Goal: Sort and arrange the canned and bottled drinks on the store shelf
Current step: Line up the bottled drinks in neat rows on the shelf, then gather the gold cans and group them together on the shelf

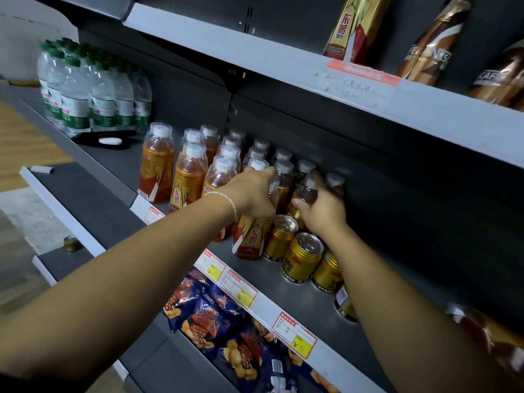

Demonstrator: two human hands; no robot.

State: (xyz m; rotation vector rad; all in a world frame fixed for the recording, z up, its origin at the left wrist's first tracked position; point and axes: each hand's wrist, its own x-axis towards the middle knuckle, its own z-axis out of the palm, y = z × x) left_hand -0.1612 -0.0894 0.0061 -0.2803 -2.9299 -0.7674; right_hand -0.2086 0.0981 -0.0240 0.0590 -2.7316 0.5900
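Observation:
Several orange energy-drink bottles with white caps (188,177) stand in rows on the dark middle shelf (289,282). My left hand (253,195) grips one front bottle (251,239) by its upper body. Just to its right, my right hand (323,211) is curled round another bottle (307,191) deeper in the row. Gold cans (302,258) stand in a short line in front of my right wrist, partly hidden by my forearm.
Green-capped water bottles (85,89) stand at the shelf's far left, beside a black object with a white piece (109,140). The upper shelf (283,61) holds a gold carton and brown coffee bottles (431,43). Blue snack bags (226,324) lie on the lower shelf. Price tags (293,334) line the shelf edge.

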